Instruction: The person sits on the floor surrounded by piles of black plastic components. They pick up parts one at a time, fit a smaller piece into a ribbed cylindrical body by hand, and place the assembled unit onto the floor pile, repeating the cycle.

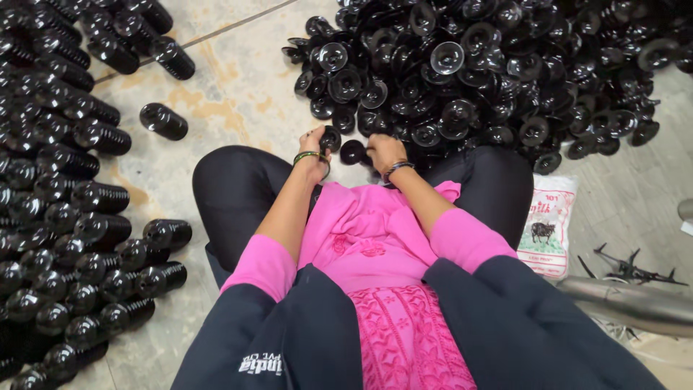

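I sit cross-legged on the floor in a pink tunic and black trousers. My left hand (314, 144) grips a small black round plastic cup (331, 137) just past my knees. My right hand (384, 152) holds a second black round piece (353, 152) close beside the first. Both wrists carry bangles. Straight ahead of my hands lies a big heap of loose black plastic cups (491, 72), several with clear centres.
Stacked columns of black cups (65, 180) lie in rows along the left, with a lone stack (164, 120) apart from them. A small printed plastic pouch (548, 227) lies at my right knee. A grey metal pipe (628, 303) and a black spiky piece (626, 267) sit at the right.
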### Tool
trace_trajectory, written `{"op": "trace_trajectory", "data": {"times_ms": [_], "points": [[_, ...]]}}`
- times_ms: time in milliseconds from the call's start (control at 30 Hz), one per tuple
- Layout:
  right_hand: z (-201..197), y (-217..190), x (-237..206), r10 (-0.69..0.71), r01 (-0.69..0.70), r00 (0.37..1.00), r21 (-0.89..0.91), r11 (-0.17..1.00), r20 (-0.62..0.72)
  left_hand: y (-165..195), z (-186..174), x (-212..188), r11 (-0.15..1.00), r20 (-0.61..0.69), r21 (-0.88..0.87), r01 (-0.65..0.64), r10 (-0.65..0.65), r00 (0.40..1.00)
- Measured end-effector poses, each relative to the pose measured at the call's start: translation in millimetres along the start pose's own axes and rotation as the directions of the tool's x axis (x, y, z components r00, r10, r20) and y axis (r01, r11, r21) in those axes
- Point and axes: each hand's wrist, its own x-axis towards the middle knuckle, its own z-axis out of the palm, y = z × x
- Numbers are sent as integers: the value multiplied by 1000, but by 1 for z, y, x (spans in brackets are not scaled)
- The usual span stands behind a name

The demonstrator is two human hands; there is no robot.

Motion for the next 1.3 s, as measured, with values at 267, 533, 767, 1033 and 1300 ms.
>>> {"op": "trace_trajectory", "data": {"times_ms": [267, 533, 767, 1033, 1300], "points": [[-7, -35, -31, 93, -34, 994, 636, 771, -59, -30, 15, -9, 939, 214, 290, 185, -252, 944], [8, 6, -14, 37, -209, 972, 771, 602, 234, -33, 0, -13, 951, 301, 257, 173, -248, 921], [18, -6, -15, 33, -151, 987, 856, 494, 155, -33, 3, 3, 973, 162, 224, 50, -88, 983], [11, -13, -6, 124, -415, 908, 897, 150, 399, -26, 7, -9, 968, 179, 245, 57, -103, 978], [27, -21, 17, -317, 323, 929, -1, 947, -191, -16, -5, 13, 982, -115, 43, -184, 188, 975]]}}
